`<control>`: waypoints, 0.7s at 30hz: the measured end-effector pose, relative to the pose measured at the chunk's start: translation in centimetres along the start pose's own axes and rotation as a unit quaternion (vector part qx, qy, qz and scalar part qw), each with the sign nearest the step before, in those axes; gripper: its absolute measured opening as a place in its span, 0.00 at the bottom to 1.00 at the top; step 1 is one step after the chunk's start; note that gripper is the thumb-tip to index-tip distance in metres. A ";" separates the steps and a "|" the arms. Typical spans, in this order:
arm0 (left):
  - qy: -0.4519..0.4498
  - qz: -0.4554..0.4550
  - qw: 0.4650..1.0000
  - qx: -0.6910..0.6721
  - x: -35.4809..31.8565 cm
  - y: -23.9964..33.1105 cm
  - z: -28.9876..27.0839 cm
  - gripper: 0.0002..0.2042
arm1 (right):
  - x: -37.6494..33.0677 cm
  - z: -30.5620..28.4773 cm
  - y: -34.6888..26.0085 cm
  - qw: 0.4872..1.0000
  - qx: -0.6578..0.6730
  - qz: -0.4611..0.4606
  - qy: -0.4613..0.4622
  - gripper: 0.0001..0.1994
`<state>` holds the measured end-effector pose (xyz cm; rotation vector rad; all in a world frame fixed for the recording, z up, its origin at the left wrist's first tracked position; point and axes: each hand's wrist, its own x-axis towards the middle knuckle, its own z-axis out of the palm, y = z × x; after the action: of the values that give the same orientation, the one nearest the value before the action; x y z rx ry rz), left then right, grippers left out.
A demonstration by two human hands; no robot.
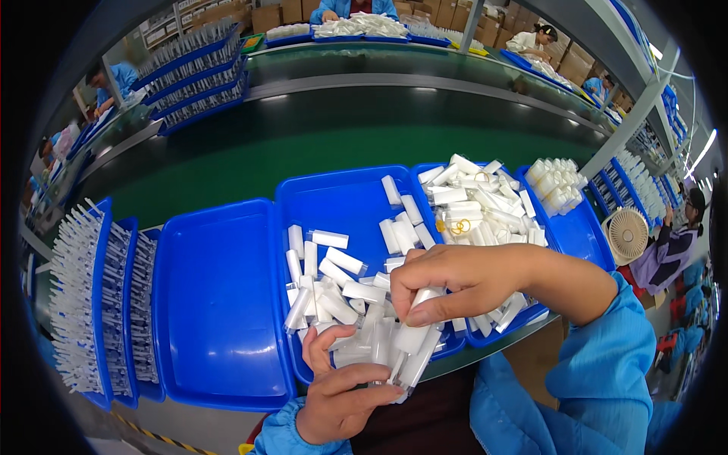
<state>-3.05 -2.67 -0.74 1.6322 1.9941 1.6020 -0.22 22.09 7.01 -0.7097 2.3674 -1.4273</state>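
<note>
My right hand (474, 280) comes in from the right and pinches the upper end of a white tube (412, 336). Below it, my left hand (341, 398) curls its fingers round the lower ends of several white tubes in clear plastic sleeves (383, 341), held at a slant over the tray's near edge. The index finger and thumb of that hand stand partly apart. Under both hands, a blue tray (334, 205) bears many loose white tubes (326, 299), lying in all directions. My right hand partly covers the tubes' upper ends.
On the left lies a bare blue tray (220, 303), beside upright trays of thin clear-and-white parts (80, 303). To the right stand a tray heaped with white tubes (493, 205), yellow rubber bands (459, 226) and bundled tubes (557, 186). Behind runs a green conveyor belt (318, 136); co-workers sit beyond.
</note>
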 end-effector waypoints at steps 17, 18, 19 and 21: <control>0.161 -0.007 0.986 0.046 -0.3 0.1 2.9 0.23 | -2.5 4.8 -1.1 0.991 0.043 0.118 0.043 0.06; 0.148 -0.057 0.987 -0.041 -0.4 0.4 3.1 0.27 | -2.7 4.8 -1.0 0.989 0.070 0.114 0.061 0.06; 0.132 -0.106 0.977 -0.129 -0.3 0.9 3.1 0.31 | -2.9 4.9 -1.3 0.993 0.027 0.090 0.073 0.06; 0.083 -0.202 0.915 -0.339 0.2 2.2 3.3 0.38 | -3.4 4.9 -2.7 0.992 -0.062 0.044 0.101 0.06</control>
<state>0.36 -0.71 -0.39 0.7959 1.4321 1.9771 5.70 19.29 7.08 -0.5027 2.6252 -1.3847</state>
